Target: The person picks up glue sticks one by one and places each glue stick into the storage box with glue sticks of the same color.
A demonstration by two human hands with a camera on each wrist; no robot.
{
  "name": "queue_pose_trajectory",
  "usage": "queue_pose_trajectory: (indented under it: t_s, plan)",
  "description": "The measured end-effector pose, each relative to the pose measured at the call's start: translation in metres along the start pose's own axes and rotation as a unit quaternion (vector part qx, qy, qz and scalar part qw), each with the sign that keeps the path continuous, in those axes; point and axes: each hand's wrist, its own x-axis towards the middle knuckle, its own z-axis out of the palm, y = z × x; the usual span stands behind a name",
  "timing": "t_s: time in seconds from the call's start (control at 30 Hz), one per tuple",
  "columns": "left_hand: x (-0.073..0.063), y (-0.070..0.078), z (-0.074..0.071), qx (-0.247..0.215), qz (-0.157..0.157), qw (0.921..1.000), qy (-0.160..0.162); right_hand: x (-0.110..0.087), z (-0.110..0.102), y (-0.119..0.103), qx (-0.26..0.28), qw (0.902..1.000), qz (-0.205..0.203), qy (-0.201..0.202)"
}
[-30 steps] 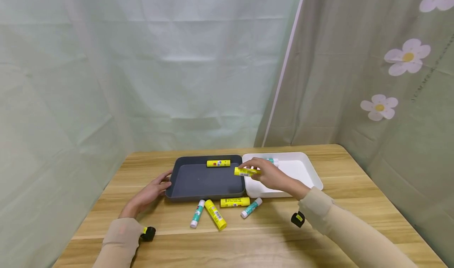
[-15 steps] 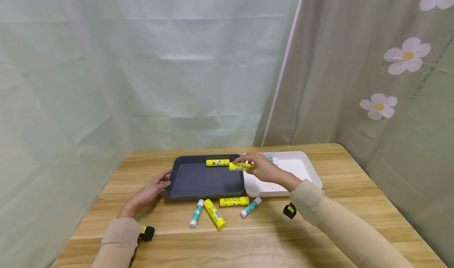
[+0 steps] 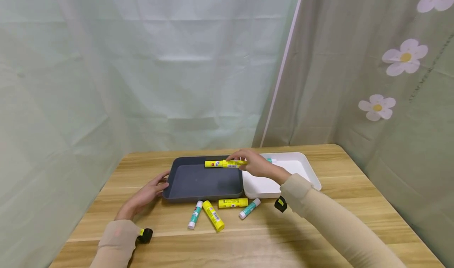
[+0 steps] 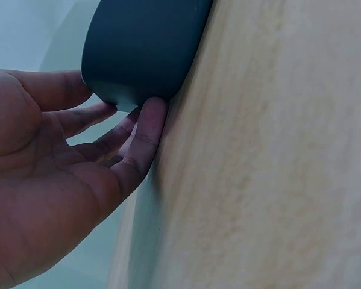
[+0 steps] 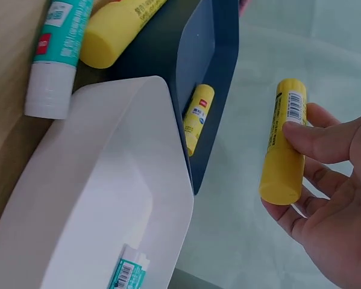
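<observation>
My right hand (image 3: 258,164) pinches a yellow glue stick (image 5: 284,144) between thumb and fingers, above the right back part of the dark grey tray (image 3: 198,181). Another yellow glue stick (image 3: 213,164) lies inside that tray along the back wall, and the held one overlaps its end in the head view. At the tray's left end is my left hand (image 3: 149,191). The left wrist view shows its extended fingertips (image 4: 151,111) touching the tray's outer wall (image 4: 144,48) low over the table.
The white tray (image 3: 298,173) adjoins on the right, with a teal-and-white glue stick (image 5: 129,271) inside. In front of the trays lie yellow glue sticks (image 3: 213,216) (image 3: 233,203) and teal-and-white ones (image 3: 195,214) (image 3: 250,209) on the wooden table (image 3: 227,244). Curtains hang behind.
My right hand has carried the yellow glue stick leftward and slightly back, from the white tray's edge to over the grey tray. The left hand has stayed at the grey tray's end.
</observation>
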Motion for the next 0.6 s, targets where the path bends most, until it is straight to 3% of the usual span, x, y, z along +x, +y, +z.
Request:
queue_pose_trajectory:
  t_s: [0.6]
  plan:
    - [-0.003, -0.002, 0.001, -0.001, -0.003, 1.0000, -0.001, 0.031, 0.016, 0.002, 0.016, 0.9991, 0.012, -0.036]
